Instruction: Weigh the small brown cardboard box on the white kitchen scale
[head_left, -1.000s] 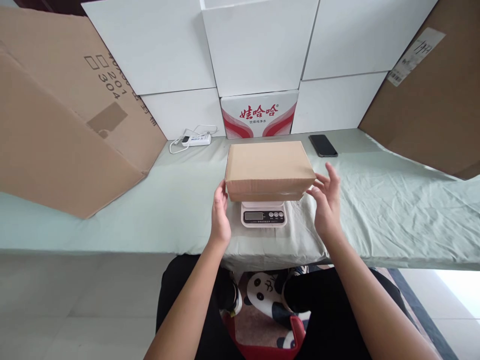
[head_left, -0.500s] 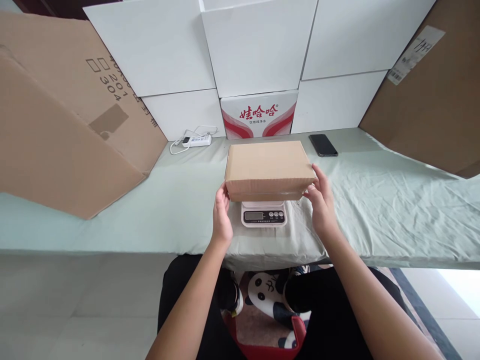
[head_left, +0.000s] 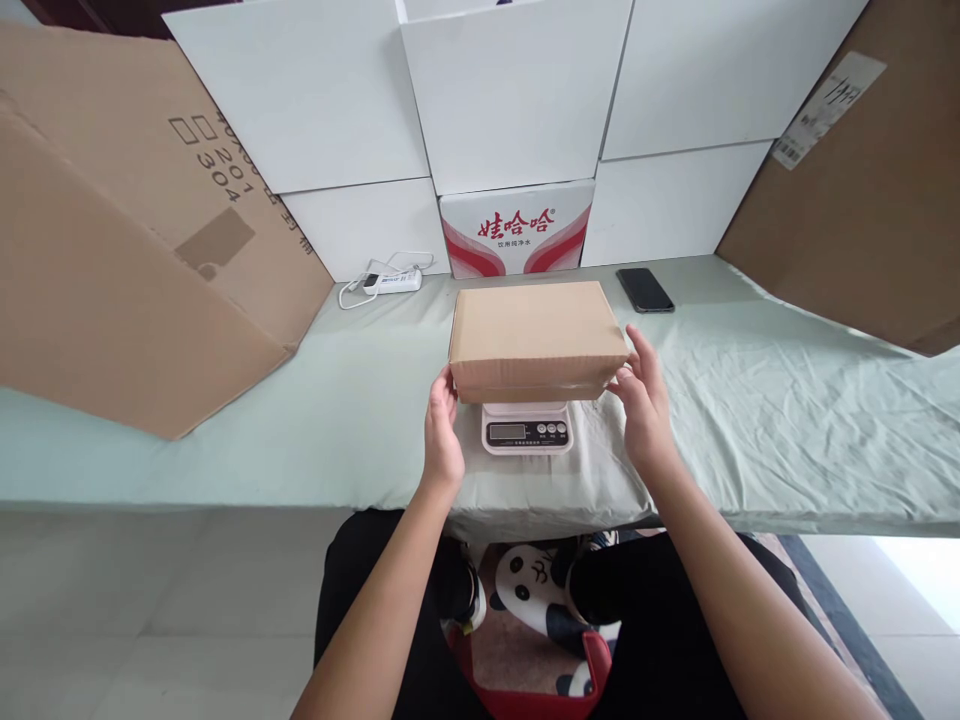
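Observation:
A closed brown cardboard box (head_left: 538,325) sits over a white kitchen scale (head_left: 527,432), covering its weighing plate. The scale's front panel shows below the box, with a small display and a few round buttons; I cannot read any figure on it. At the box's lower left corner is my left hand (head_left: 444,428), its fingers against the end and partly hidden behind it. My right hand (head_left: 643,405) is at the opposite end, thumb and fingers around the lower right corner, with the index finger raised along the side. Between them, both hands hold the box.
Behind stand white boxes (head_left: 517,100) and a red-and-white carton (head_left: 517,230). Large brown cartons flank the pale green cloth (head_left: 360,420), one on the left (head_left: 142,230), one on the right (head_left: 862,210). A white power strip with cable (head_left: 394,281) and a black phone (head_left: 646,290) lie at the back.

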